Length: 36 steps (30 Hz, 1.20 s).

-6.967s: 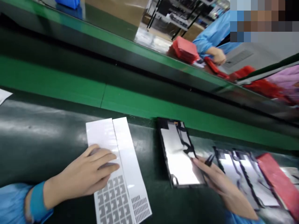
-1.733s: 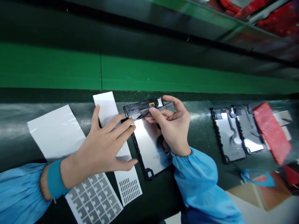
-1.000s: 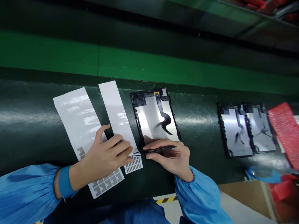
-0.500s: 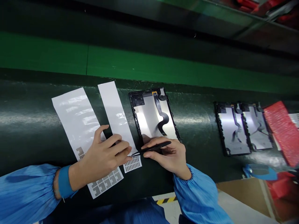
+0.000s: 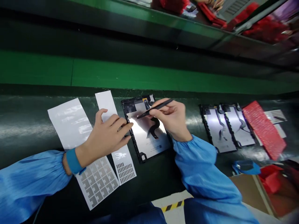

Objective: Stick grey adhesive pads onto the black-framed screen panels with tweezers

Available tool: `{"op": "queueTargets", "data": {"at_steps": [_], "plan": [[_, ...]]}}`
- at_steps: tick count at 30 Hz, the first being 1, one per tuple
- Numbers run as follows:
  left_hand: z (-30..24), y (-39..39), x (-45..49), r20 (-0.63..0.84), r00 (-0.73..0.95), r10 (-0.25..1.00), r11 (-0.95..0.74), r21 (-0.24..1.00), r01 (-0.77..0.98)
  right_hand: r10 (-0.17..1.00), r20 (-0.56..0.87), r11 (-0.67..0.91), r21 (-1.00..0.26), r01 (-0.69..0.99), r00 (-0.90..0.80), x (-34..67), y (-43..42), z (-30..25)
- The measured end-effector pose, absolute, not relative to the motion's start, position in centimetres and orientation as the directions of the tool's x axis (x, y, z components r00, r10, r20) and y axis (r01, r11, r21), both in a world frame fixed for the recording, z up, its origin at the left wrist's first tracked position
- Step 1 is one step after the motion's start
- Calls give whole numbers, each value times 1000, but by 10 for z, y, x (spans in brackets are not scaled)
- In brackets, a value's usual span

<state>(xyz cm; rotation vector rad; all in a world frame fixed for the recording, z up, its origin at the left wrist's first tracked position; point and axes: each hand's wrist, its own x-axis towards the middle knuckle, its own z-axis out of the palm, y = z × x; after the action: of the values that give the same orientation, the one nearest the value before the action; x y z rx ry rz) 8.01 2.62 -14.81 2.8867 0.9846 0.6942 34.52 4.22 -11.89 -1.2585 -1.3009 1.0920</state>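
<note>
Black tweezers [image 5: 155, 109] are in my right hand [image 5: 174, 118], their tips over the upper left of a tablet screen assembly [image 5: 149, 137]. It lies silver back up, with a black flex cable [image 5: 154, 126] curving across it. Whether the tips carry anything is too small to tell. My left hand [image 5: 108, 133] hovers with fingers apart, its fingertips near the assembly's left edge. Beneath it lies a narrow sticker sheet [image 5: 126, 171] with small grey rectangles. Left of that is a wider sticker sheet [image 5: 99, 180] with grey notched pieces, partly covered by my left arm.
Two similar screen assemblies [image 5: 219, 127] lie to the right, beside a red bubble-wrap pouch [image 5: 263, 129]. A blue object [image 5: 246, 167] sits at the table's front edge, above a cardboard box [image 5: 252, 189]. Red items [image 5: 263, 29] fill a shelf at the back.
My right hand has carried the tweezers from the narrow sticker sheet up over the screen assembly. My left hand has shifted up off the sheet's small stickers. The camera view has turned rightward.
</note>
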Motion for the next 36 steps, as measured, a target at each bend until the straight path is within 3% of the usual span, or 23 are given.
{"op": "queueTargets", "data": {"at_steps": [2, 10, 26, 30, 36], "plan": [[-152, 38, 85, 401, 692, 600, -787, 145, 599, 999, 35, 36, -996, 82, -9, 342, 56, -130], [-158, 46, 82, 361, 590, 723, -690, 317, 651, 999, 32, 31, -990, 138, 10, 340, 51, -149], [-155, 46, 86, 291, 549, 784, -619, 435, 653, 999, -1, 6, -979, 204, -38, 340, 51, -150], [-154, 46, 87, 349, 545, 762, -647, 428, 631, 999, 7, 16, -980, 200, -46, 339, 51, -149], [-158, 46, 85, 489, 612, 622, -780, 320, 537, 999, -5, 4, -980, 198, -42, 338, 52, -147]]}}
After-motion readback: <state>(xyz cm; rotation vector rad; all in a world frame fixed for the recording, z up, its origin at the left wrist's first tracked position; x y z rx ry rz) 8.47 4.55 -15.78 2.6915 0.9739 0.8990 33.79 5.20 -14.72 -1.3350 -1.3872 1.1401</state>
